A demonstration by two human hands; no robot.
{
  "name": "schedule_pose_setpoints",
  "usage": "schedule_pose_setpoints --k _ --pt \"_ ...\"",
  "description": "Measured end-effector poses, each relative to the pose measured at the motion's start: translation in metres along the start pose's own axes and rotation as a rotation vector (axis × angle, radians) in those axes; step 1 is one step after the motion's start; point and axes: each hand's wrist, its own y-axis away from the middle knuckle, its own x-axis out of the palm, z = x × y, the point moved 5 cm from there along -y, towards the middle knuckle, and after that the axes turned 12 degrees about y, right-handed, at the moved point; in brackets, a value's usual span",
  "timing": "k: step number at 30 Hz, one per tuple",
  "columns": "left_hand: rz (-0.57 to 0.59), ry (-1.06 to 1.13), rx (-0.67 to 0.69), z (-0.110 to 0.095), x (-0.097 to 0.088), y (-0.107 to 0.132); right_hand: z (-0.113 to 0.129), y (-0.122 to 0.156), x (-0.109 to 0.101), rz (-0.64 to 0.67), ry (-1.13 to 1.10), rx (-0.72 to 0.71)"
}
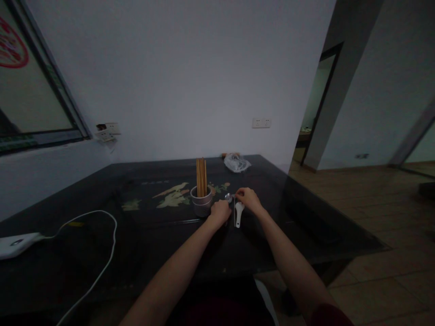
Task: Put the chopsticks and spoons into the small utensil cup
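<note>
My right hand (248,199) pinches the handle end of a small shiny metal spoon (228,197), whose round bowl points left. My left hand (220,212) is closed beside the grey metal cup (201,207); its fingertips are hidden, so what they hold, if anything, does not show. Several wooden chopsticks (201,176) stand upright in the cup. Just below my right hand, a white soup spoon (239,215) lies on the table with its handle toward me. A thin metal utensil handle (234,216) lies alongside it, between my hands.
The dark glossy table (152,244) has a bird and flower picture in its top. A crumpled clear plastic bag (237,163) lies at the back edge by the wall. On the left are a white power strip (18,245) and its looping white cable (113,240).
</note>
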Motion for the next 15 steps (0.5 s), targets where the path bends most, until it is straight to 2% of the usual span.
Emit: schedule_pose_setpoints --k 9,12,15 --pt "-0.042 -0.004 0.06 -0.011 -0.017 0.01 -0.005 -0.002 -0.006 -0.034 -0.001 0.027" --pt "-0.071 0.019 0.112 -0.019 -0.03 0.016 -0.012 -0.004 -0.013 -0.061 -0.023 0.058" --pt "-0.13 0.113 0.196 -0.026 -0.05 0.023 -0.021 -0.004 -0.022 -0.118 -0.036 0.108"
